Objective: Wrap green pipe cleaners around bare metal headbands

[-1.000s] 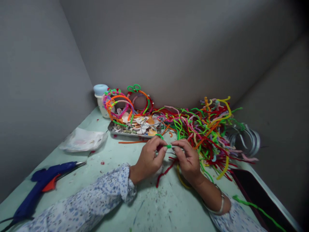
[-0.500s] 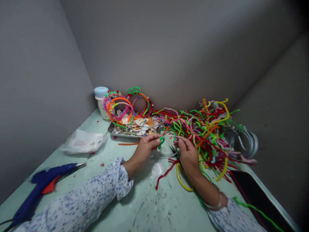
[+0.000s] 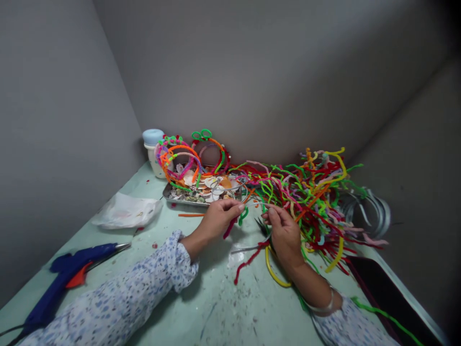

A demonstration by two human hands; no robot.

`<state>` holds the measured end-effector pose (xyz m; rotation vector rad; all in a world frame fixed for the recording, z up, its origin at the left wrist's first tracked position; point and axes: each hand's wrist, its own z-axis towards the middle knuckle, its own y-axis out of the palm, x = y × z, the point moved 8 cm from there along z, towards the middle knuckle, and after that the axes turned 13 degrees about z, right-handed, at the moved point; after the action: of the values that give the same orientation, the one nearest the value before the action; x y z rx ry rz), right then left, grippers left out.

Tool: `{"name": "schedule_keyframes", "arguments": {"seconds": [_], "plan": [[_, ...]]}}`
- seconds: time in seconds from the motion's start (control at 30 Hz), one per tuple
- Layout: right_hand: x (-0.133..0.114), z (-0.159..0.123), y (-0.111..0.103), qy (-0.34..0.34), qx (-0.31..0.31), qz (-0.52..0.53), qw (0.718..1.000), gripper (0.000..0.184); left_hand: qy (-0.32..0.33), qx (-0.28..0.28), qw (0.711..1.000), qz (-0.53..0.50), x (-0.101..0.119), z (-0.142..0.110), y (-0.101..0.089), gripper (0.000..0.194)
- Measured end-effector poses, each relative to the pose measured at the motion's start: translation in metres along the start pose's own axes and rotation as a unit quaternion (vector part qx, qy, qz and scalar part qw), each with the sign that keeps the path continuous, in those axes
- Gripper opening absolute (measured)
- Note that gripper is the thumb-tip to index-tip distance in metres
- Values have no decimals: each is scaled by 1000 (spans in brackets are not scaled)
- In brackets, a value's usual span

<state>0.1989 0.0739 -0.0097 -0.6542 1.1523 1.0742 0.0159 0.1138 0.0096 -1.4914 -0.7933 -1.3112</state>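
My left hand (image 3: 220, 222) pinches one side of a thin silver headband (image 3: 256, 204). A green pipe cleaner (image 3: 244, 217) in a loop hangs by its fingertips, and a dark red pipe cleaner piece (image 3: 230, 228) shows just below the fingers. Across from it, my right hand (image 3: 286, 236) has its fingers closed on the band's other side. A bare, pale end (image 3: 248, 249) of a band juts out below, left of my right hand. Dark pointed tool tips (image 3: 260, 226) and a red pipe cleaner (image 3: 248, 264) lie beside that hand, partly covered by it.
Behind my hands, a metal tray (image 3: 169, 196) holds shells, with colourful headbands (image 3: 180, 154) over it. A pipe cleaner heap (image 3: 306, 192) and silver bands (image 3: 378, 216) fill the right. A blue glue gun (image 3: 68, 269), plastic bag (image 3: 126, 211), lidded jar (image 3: 154, 149) and phone (image 3: 392, 293) lie around.
The red piece now shows below my left fingers. The band has turned between my hands, its pale lower end sitting lower. Both hands stay closed on it; the view has shifted slightly.
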Motion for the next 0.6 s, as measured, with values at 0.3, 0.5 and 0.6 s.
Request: {"name": "schedule_keyframes", "arguments": {"seconds": [0.3,0.5,0.6], "plan": [[3,0,0,15,1,8,1000,36,-16,-19,999,-28,-15,4,4,32],[5,1,0,15,-3,2,1000,37,-23,-44,994,-95,-27,6,11,28],[7,1,0,19,-5,-3,1000,37,-34,-56,991,-121,-28,6,13,27]]}}
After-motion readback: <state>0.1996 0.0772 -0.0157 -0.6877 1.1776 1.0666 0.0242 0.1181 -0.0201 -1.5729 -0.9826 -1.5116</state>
